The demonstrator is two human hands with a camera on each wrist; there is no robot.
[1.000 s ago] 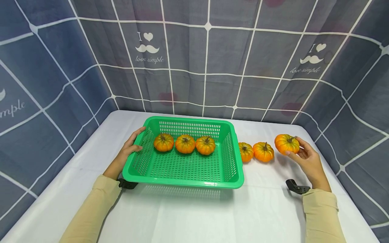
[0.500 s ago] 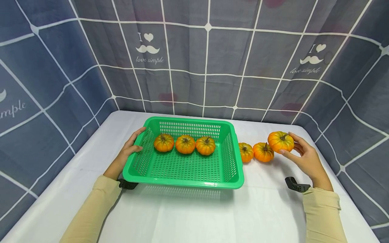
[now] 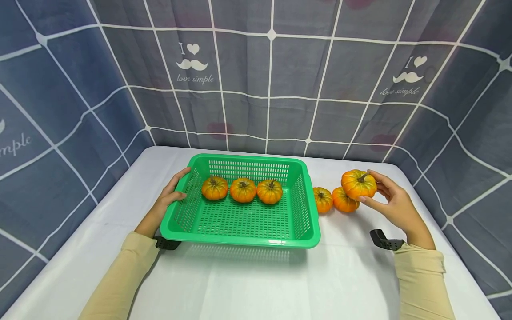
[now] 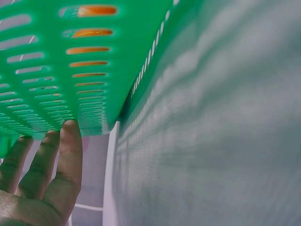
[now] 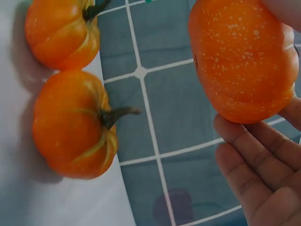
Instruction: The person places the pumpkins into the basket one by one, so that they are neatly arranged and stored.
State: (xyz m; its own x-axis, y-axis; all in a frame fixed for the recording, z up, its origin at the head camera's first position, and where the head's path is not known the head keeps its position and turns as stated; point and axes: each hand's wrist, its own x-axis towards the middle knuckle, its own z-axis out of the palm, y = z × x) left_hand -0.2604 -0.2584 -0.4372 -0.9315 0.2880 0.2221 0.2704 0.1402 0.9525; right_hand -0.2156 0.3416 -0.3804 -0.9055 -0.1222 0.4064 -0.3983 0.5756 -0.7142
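A small orange pumpkin with yellow streaks and a stalk is pinched between thumb and fingers of my right hand. It is raised off the table and partly overlaps another pumpkin in the head view. The right wrist view shows the speckled underside of the held pumpkin. My left hand grips the left rim of a green plastic basket, thumb over the edge. Fingers press the slotted outer wall in the left wrist view. Three pumpkins sit in a row inside the basket.
One more pumpkin lies against the basket's right side, partly hidden by its rim. A white cloth covers the table. Dark grey-blue checked curtains stand at the back and both sides.
My right hand has moved left and slightly up with its pumpkin, from beside the two table pumpkins to over the right one. My left hand and the basket stay put.
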